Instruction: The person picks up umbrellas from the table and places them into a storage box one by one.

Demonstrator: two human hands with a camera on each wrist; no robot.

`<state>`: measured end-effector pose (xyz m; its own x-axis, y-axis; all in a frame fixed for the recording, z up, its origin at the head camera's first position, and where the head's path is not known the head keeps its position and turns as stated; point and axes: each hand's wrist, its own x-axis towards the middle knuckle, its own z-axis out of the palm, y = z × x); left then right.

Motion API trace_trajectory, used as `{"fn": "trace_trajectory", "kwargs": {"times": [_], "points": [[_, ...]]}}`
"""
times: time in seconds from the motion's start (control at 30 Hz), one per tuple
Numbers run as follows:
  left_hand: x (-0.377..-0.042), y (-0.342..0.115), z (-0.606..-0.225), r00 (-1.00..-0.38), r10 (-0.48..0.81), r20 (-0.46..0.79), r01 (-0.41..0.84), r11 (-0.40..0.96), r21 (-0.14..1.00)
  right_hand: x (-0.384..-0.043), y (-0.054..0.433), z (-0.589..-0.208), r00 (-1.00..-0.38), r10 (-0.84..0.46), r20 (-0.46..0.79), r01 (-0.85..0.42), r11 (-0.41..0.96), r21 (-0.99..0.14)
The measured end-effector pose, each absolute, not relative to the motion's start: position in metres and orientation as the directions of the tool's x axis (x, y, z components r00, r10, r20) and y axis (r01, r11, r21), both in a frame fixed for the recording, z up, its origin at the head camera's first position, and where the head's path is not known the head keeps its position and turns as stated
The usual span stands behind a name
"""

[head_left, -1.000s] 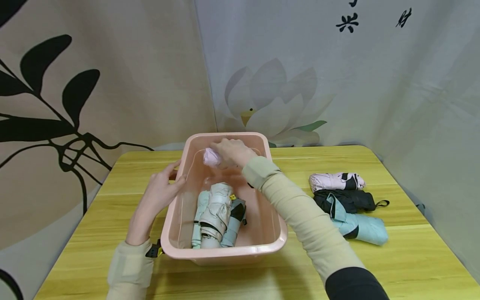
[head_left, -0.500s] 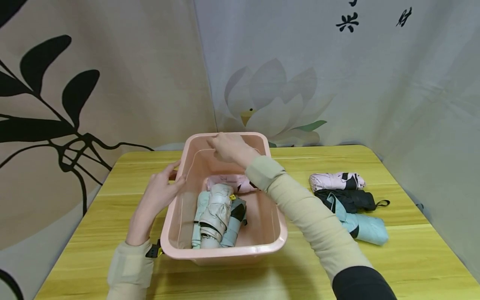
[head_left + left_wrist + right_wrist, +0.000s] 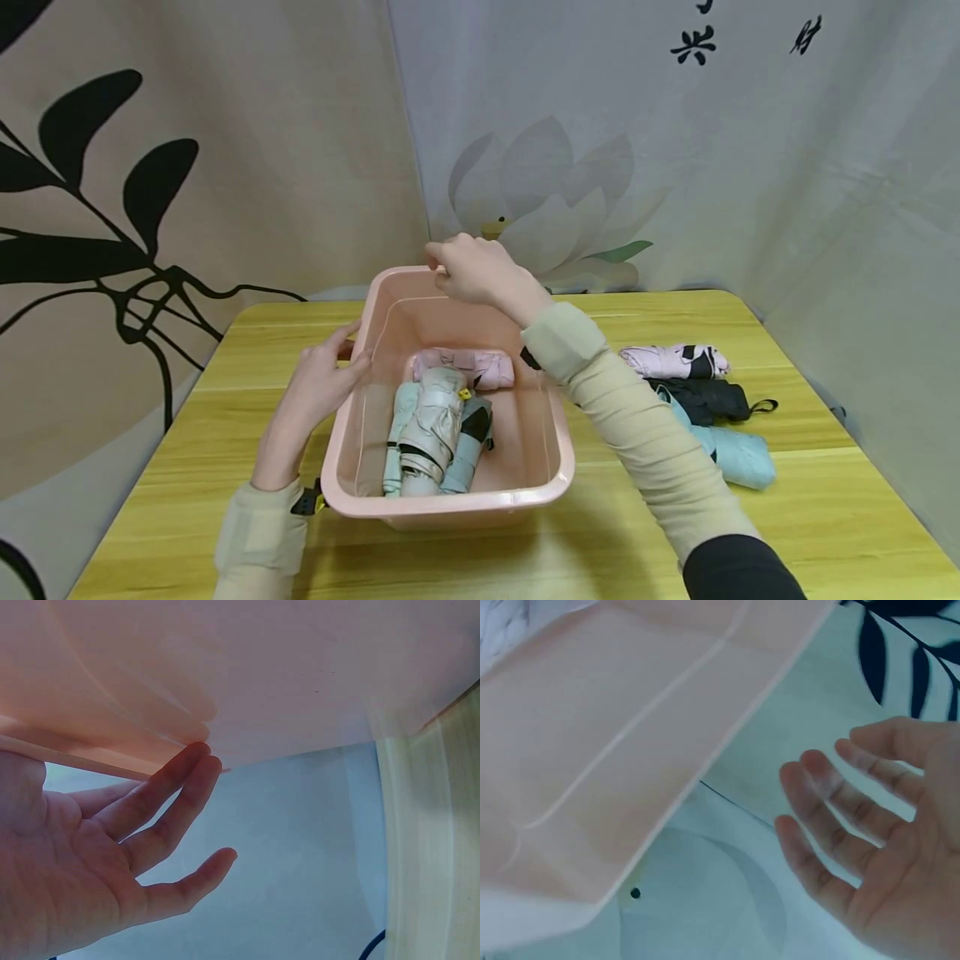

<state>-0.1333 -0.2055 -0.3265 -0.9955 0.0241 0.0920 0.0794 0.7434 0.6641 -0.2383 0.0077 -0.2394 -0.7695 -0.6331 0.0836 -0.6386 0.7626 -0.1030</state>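
A pink plastic tub [image 3: 450, 502] stands on the wooden table. My left hand [image 3: 318, 387] holds its left rim; in the left wrist view, two fingertips [image 3: 201, 754] meet the outer wall while thumb and index pass behind the rim. Over the far rim is my right hand [image 3: 480, 268], holding nothing, its fingers loosely bent in the right wrist view. Inside the tub, a folded pink umbrella [image 3: 480, 367] lies crosswise at the back. In front of it, side by side, are a mint folded umbrella [image 3: 400, 425], a cream one [image 3: 435, 429] and a blue-grey one [image 3: 467, 458].
On the table [image 3: 645, 533] to the right lie a pink folded umbrella [image 3: 667, 361], a black one [image 3: 708, 400] with a wrist loop, and a light blue one [image 3: 738, 454]. A printed curtain [image 3: 300, 167] hangs behind the table.
My right hand has let go of the pink umbrella, which now lies at the tub's back, and has risen up and away over the far rim. The left hand has stayed in place.
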Motion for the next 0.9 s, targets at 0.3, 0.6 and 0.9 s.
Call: {"fn": "trace_trajectory", "kwargs": {"times": [0.3,0.6,0.9], "points": [[-0.134,-0.206,-0.328,-0.995,0.029,0.092,0.083,0.745,0.662,-0.235,0.048,-0.234,-0.808,-0.564,0.17,-0.586,0.798,-0.141],[-0.133,-0.206,-0.326,-0.996,0.029,0.087,0.079,0.744,0.664,-0.234,0.088,-0.247,-0.839,-0.504,0.207,-0.537,0.827,-0.164],[-0.133,-0.205,-0.325,-0.996,0.032,0.089,0.083,0.734,0.674,-0.235,0.133,-0.269,-0.867,-0.44,0.233,-0.484,0.855,-0.188]]}}
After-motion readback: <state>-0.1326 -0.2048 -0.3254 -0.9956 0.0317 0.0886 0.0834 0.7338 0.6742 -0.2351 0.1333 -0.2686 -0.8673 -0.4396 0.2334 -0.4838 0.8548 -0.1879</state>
